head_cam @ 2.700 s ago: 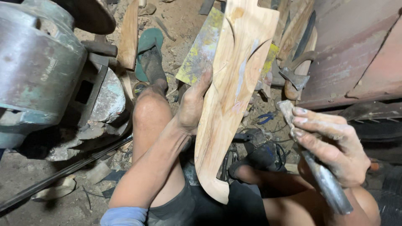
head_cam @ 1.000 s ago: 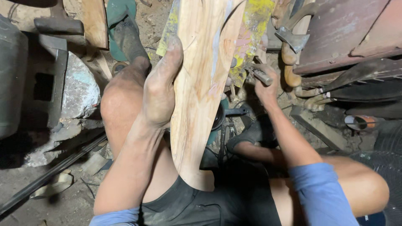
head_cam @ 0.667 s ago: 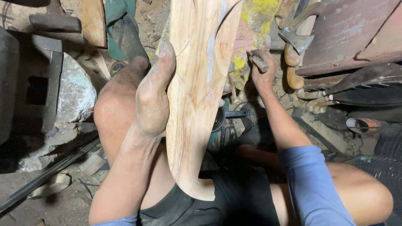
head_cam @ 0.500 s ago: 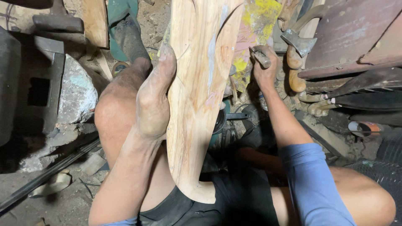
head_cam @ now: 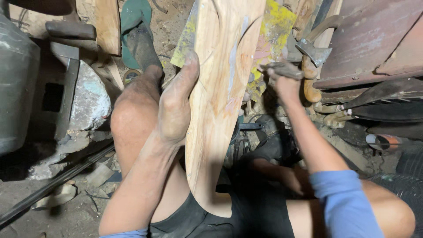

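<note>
A long pale wooden plank (head_cam: 220, 101) with curved pencil lines stands almost upright between my knees, its rounded lower end resting at my dark shorts. My left hand (head_cam: 176, 105) grips its left edge, thumb pressed on the face. My right hand (head_cam: 284, 81) reaches forward past the plank's right edge and is shut on a slim grey metal tool (head_cam: 280, 68), held near a yellow-stained board (head_cam: 271, 48) behind the plank. Both forearms wear blue sleeves.
A small hatchet (head_cam: 315, 50) with a curved wooden handle leans at the right beside rusty metal sheets (head_cam: 374, 39). A grey machine body (head_cam: 17, 83) and a stone block (head_cam: 88, 99) stand at the left. A green sandal (head_cam: 134, 22) lies ahead. Debris covers the dirt floor.
My right hand, earlier close to me with the metal tool, has reached forward beside the plank. My left hand slid up the plank's left edge. The view has shifted slightly.
</note>
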